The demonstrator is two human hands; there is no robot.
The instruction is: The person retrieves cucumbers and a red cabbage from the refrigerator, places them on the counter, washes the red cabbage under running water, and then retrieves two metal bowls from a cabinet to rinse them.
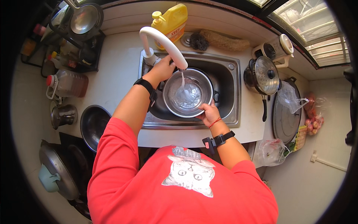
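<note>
Water runs from a white gooseneck faucet (167, 44) into a round stainless steel basin (188, 112), which holds some water. The basin is over a dark pot with black handles (216, 96), inside the metal sink (232, 84). My right hand (209, 112) grips the basin's near right rim, thumb over the edge. My left hand (163, 69) is at the faucet's base, beside the basin's far left edge; its fingers are partly hidden behind the spout, so whether they hold the faucet's handle does not show.
Behind the sink stand a yellow pump jug (174, 21), a black scrubber (198, 41) and a loofah (225, 40). A glass-lidded pot (261, 75) is on the right. An empty dark bowl (95, 126) and a red-capped jug (71, 83) stand on the left.
</note>
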